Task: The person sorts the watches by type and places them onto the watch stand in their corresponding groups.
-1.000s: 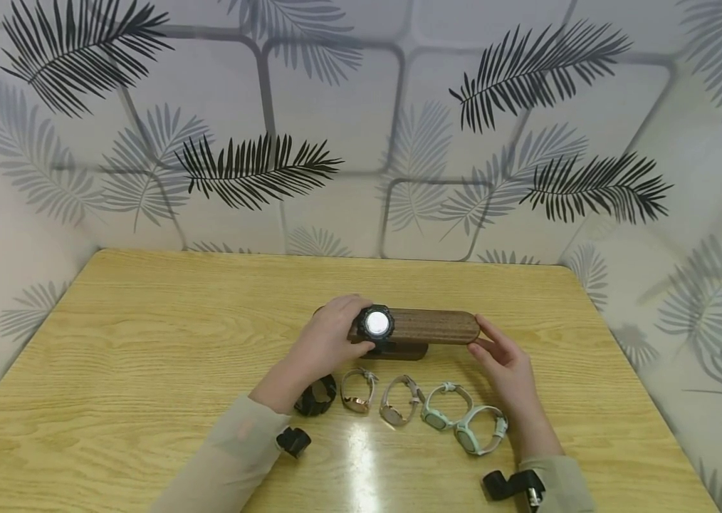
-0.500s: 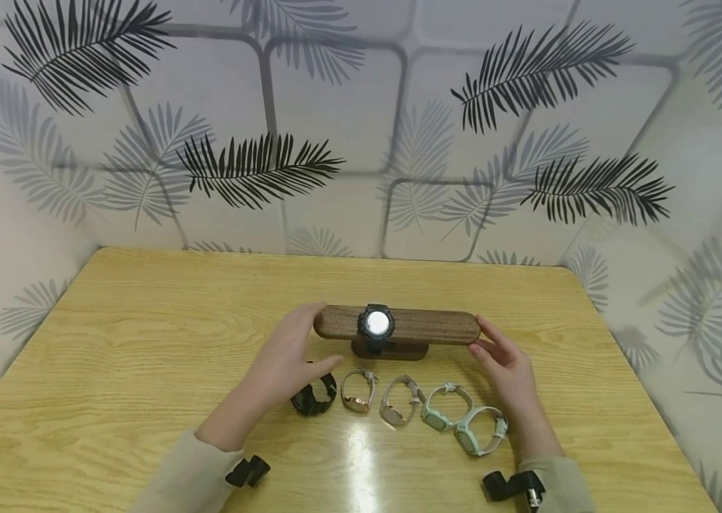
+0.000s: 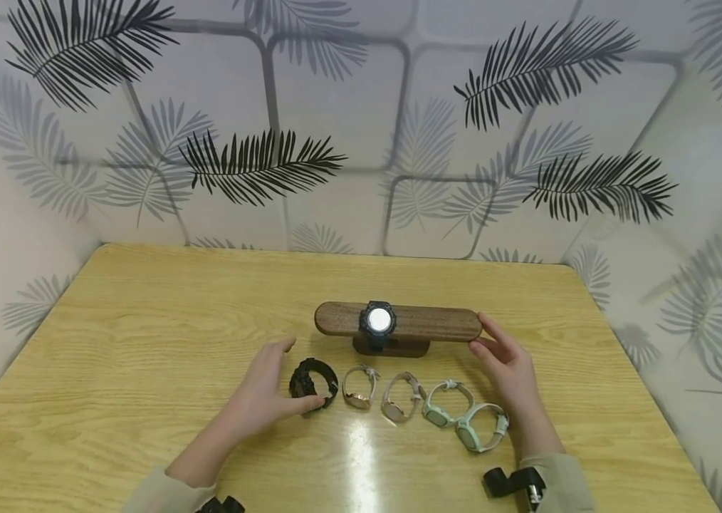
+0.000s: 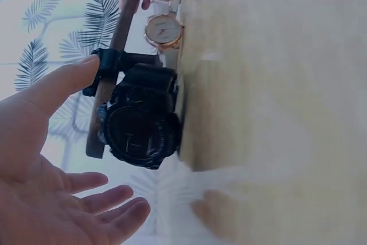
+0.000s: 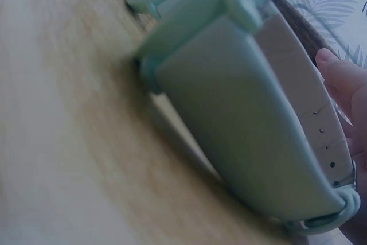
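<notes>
A dark wooden watch stand [image 3: 434,323] with a long rounded bar stands on the table. A black watch [image 3: 379,320] with a glaring face is strapped round the bar, left of its middle. My right hand [image 3: 511,370] pinches the bar's right end between thumb and fingertips. My left hand [image 3: 258,395] is beside a chunky black digital watch [image 3: 302,382] lying on the table, its thumb passing before the strap. In the left wrist view the fingers of the left hand [image 4: 26,159] are spread apart around that digital watch [image 4: 137,133], not closed on it.
Right of the black watch stand a rose-gold watch with a pale strap [image 3: 358,399], a similar one [image 3: 394,411], and two mint-green watches [image 3: 439,417] [image 3: 468,434], in a row before the stand. A patterned wall [image 3: 335,107] rises behind the wooden table [image 3: 207,299].
My left hand has let go of the watch on the bar and moved left and down to the black watch on the table. The right hand stays at the bar's end.
</notes>
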The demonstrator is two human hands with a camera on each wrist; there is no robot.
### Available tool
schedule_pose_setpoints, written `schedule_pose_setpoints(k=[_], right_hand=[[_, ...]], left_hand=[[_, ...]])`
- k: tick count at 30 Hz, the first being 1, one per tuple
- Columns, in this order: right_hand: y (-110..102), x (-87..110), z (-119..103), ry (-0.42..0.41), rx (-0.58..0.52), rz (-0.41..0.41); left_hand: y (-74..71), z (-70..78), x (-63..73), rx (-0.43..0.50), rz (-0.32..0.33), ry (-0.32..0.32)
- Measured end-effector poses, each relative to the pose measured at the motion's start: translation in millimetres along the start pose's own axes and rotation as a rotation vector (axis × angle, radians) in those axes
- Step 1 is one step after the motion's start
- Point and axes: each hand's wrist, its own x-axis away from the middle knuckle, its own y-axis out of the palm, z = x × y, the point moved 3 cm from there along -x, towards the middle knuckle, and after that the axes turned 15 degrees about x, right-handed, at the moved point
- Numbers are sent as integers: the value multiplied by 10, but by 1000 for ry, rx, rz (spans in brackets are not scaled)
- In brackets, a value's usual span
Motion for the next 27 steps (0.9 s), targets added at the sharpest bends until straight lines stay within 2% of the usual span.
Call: schedule_pose_setpoints(k=[9,14,19,22,27], right_hand=[[-6,-20,6,-8,10,-2],[-5,-11,-3,7,-4,-4],[0,-7,8,12,-14,-7],[4,-10,16,2,-21,-15],[5,-2,6,1,-17,-14]], left_hand=[[82,-96,36,16,-9,-22],[129,-105,22,-39,1,-10],[170,-96,-3,-123,31,32],[177,-88,-18,-141,52,44],[150,-57,-42,-123,74,4]])
